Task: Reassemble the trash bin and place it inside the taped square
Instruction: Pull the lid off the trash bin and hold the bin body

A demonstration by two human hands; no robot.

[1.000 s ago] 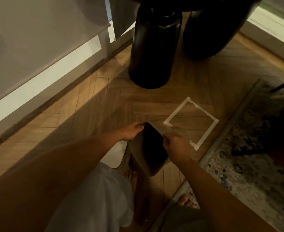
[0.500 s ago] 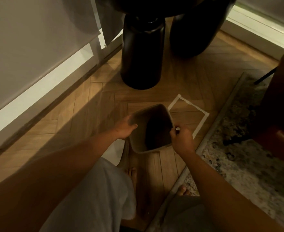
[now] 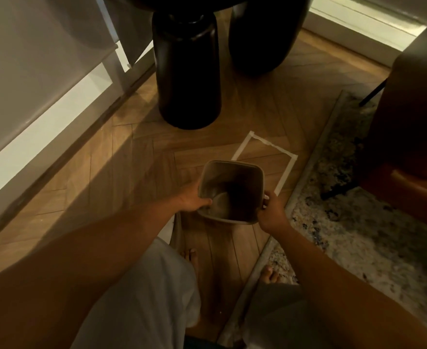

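Note:
I hold a small square grey-beige trash bin upright, its open mouth facing up at me. My left hand grips its left rim, thumb over the edge. On the opposite side my right hand clasps the right rim. The bin hangs over the wooden floor at the near left corner of the taped square, a white tape outline whose near side it hides. A pale flat piece, perhaps another bin part, lies on the floor under my left forearm, mostly hidden.
Two thick black table legs stand just beyond the square. A patterned rug borders the square on the right, with a brown chair on it. A white wall and baseboard run along the left. My bare feet are below the bin.
The bin has turned from tilted on its side to upright with its mouth up, and both hands have carried it forward and right, over the square's near corner.

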